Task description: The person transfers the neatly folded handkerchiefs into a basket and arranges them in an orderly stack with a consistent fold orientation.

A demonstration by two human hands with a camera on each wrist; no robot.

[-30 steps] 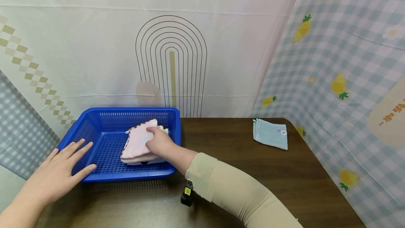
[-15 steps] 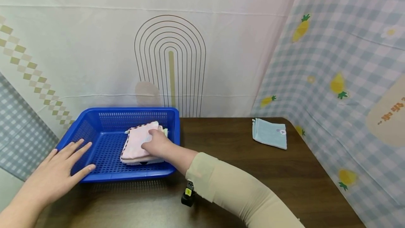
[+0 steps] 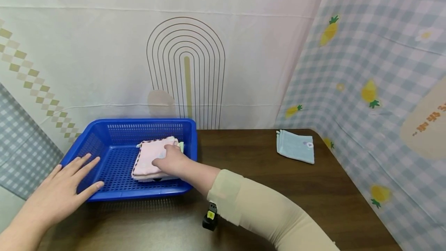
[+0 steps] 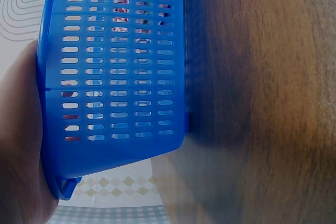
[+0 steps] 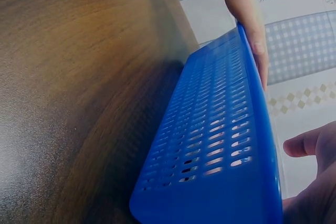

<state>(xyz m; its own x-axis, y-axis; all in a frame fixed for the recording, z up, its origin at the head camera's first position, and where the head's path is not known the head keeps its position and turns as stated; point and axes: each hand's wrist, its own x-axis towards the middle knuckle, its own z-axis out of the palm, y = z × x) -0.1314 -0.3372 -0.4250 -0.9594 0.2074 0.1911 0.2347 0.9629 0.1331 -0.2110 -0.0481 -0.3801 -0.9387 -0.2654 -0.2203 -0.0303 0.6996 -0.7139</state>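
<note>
In the head view, a blue plastic basket (image 3: 120, 193) with slotted walls stands on the table. A small stack of folded cloths lies in its right half, with a pink cloth (image 3: 148, 162) with a dark-and-white edge on top. My right hand (image 3: 174, 161) reaches over the basket's front right corner and rests on the pink cloth, thumb and finger spread apart; its other fingers are hidden. My left hand (image 3: 64, 189) lies with fingers spread over the basket's left front corner. In the left wrist view, that hand (image 4: 21, 135) touches the basket rim (image 4: 44, 77).
A folded light blue cloth (image 3: 295, 147) lies at the back right of the brown table (image 3: 240, 150). Patterned fabric sheets (image 3: 251, 57) hang behind and on both sides. A small black camera (image 3: 210, 220) hangs at my right wrist.
The pink cloth's raised far right corner has come down, and it lies flatter on the stack. My right hand has sunk slightly and its thumb has moved left. My left hand has stayed put.
</note>
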